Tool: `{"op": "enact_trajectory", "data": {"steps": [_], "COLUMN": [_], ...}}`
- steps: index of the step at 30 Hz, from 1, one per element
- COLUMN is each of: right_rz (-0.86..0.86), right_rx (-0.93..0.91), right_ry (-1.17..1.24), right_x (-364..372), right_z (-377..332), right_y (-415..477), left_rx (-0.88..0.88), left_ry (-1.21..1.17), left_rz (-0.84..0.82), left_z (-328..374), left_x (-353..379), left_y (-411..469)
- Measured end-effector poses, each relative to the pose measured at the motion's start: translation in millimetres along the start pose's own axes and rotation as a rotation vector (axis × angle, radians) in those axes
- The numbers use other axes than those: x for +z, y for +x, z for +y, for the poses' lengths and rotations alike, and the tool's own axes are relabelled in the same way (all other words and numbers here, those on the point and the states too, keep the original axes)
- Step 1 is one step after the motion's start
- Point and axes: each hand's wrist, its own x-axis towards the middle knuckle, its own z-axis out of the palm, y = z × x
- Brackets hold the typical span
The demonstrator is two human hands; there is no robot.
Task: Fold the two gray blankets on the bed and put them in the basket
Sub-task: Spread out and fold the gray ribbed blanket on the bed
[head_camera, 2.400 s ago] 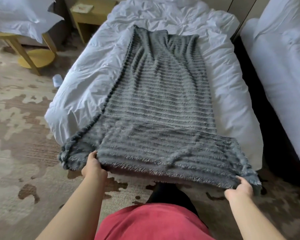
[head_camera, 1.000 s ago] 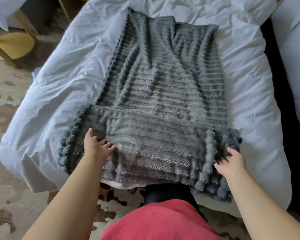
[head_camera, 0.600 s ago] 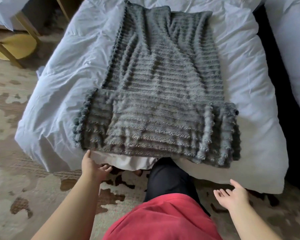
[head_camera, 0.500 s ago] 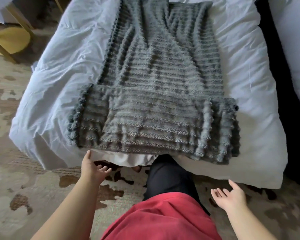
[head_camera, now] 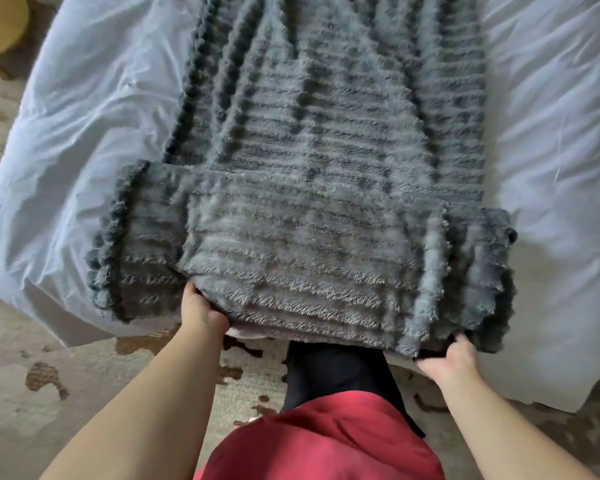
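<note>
A white bed (head_camera: 84, 133) with a creased duvet fills most of the head view, and the gray blanket (head_camera: 326, 168) lies along its middle, running from the top edge of the picture down to the foot. The near end of the blanket is doubled over itself, making a wider ribbed band that sticks out to both sides and reaches the foot edge of the bed. A patterned beige and brown carpet (head_camera: 66, 393) covers the floor around the bed. A red garment (head_camera: 326, 445) and a black trouser leg (head_camera: 340, 372) of the person show at the bottom. The left grip (head_camera: 201, 311) is clenched on the near edge of the doubled band, thumb on top and fingers tucked under the fabric. The right grip (head_camera: 454, 358) grasps the same edge toward its right end, fingertips hidden in the pile. Part of a yellow object (head_camera: 0, 22) shows at the top left corner
</note>
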Motion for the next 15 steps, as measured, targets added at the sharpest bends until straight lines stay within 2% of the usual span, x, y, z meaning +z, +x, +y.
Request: {"op": "enact_trajectory", "data": {"steps": [4,6,7,8,10,11,13,15], "right_rz": [0.088,0.188,0.185,0.111,0.092,0.096,0.200,0.160], "right_rx": [-0.032,-0.140,-0.220,-0.240,-0.249,-0.339,-0.362,-0.411], "right_ry": [-0.090,-0.143,-0.222,-0.299,-0.151,-0.171,-0.254,-0.282], "right_x": [-17,-32,-41,-45,-55,-61,-73,-90], "right_z": [-23,-48,-57,-66,-69,-68,-55,-36], "right_y": [-8,-20,-28,-32,-45,-57,-85,-110], "left_rx": [0.102,0.127,0.134,0.137,0.153,0.169,0.206,0.245], "left_ry": [0.004,-0.016,-0.023,-0.016,-0.007,-0.009,-0.008,0.002], "left_rz": [0.244,0.238,0.239,0.249,0.277,0.274,0.251,0.215], "left_z": [14,18,16,14,8,5,5,8], "left_x": [-16,-24,-27,-28,-33,-38,-55,-78], "left_y": [-9,-21,-30,-41,-63,-73,-89,-108]}}
